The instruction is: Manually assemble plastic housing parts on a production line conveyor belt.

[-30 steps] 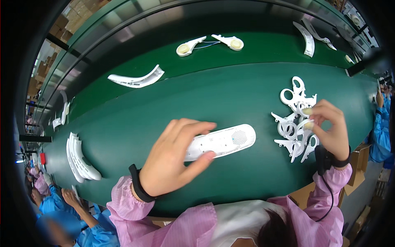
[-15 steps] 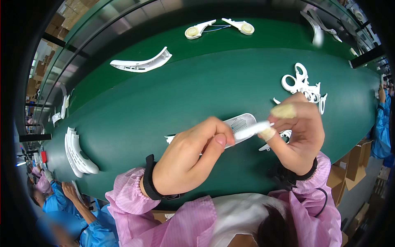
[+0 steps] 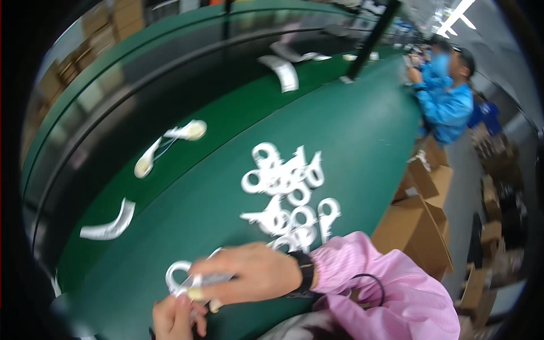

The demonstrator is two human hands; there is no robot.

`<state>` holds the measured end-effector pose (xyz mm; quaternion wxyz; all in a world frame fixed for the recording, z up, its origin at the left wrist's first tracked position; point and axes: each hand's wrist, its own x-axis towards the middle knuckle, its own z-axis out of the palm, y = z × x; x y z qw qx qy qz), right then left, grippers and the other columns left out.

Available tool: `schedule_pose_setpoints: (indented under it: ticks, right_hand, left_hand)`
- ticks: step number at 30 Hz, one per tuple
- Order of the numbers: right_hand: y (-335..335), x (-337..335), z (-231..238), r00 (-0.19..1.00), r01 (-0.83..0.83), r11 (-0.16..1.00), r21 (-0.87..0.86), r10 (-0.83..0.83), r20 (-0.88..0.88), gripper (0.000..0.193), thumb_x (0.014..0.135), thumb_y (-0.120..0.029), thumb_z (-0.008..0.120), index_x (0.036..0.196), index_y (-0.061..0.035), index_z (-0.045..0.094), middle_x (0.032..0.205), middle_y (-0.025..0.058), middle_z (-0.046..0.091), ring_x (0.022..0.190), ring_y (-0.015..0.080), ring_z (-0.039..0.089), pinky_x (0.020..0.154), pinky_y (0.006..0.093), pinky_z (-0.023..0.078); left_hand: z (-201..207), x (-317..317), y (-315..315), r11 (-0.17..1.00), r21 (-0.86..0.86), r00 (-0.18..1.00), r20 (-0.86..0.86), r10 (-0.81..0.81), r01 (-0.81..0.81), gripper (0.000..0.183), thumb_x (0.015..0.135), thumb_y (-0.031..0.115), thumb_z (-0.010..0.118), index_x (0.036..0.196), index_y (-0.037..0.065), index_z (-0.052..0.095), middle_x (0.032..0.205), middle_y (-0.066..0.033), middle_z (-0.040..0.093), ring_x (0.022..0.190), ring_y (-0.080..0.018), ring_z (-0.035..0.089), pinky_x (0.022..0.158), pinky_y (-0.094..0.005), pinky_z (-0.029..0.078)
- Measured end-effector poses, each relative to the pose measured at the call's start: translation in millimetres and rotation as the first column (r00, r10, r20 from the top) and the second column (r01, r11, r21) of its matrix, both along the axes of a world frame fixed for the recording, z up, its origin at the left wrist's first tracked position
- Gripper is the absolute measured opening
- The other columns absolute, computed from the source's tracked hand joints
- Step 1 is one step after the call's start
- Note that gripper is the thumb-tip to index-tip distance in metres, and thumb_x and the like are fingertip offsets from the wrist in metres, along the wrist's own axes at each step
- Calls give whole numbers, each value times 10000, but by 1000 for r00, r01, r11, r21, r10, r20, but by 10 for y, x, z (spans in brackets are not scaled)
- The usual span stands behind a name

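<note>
Low in the head view, my two hands meet over the green work surface (image 3: 187, 215). My left hand (image 3: 173, 318) is closed, thumb and fingers pinching a white ring-ended plastic part (image 3: 170, 273) whose ring sticks out above them. My right hand (image 3: 252, 275) reaches across from the right, its fingers closed around a pale, elongated plastic piece (image 3: 214, 278). Its fingertips, one with a yellowish cover, touch the ring-ended part beside the left thumb. Motion blur and the right fingers hide how the two pieces meet. Just beyond the right hand lies a pile of white ring-ended parts (image 3: 277, 180).
On the darker far strip lie a curved white shell (image 3: 112, 226), two wired white pieces with round cream ends (image 3: 170, 146) and another curved shell (image 3: 283, 73). A dark post (image 3: 371, 42) rises at the back. Open cardboard boxes (image 3: 416, 226) and a person in blue (image 3: 447, 107) are at right.
The view has swung to the right, so the pile now lies near the middle and my hands low at left. My right hand has come over close against the left, which now pinches a ring-ended part.
</note>
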<state>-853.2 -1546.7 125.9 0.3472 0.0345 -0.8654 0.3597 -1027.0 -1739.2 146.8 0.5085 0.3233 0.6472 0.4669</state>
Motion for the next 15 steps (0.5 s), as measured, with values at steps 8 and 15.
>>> schedule_pose_setpoints:
  ticks: [8, 15]
  right_hand:
    - [82, 61, -29, 992, 69, 951, 301, -34, -120, 170, 849, -122, 679, 991, -44, 630, 1017, 53, 585, 865, 193, 626, 584, 313, 537]
    - [168, 49, 6, 975, 212, 935, 284, -224, 9, 168, 864, -127, 706, 1008, -61, 651, 948, 17, 556, 710, 132, 608, 497, 281, 509]
  left_hand:
    - [209, 174, 237, 996, -38, 997, 6, -74, 74, 385, 1120, 241, 414, 920, -8, 628, 732, -72, 628, 580, -88, 517, 543, -225, 332]
    - [193, 56, 352, 927, 133, 382, -924, -11, 349, 393, 1036, 261, 562, 1267, -55, 590, 1158, -259, 651, 1026, -460, 615, 955, -463, 479]
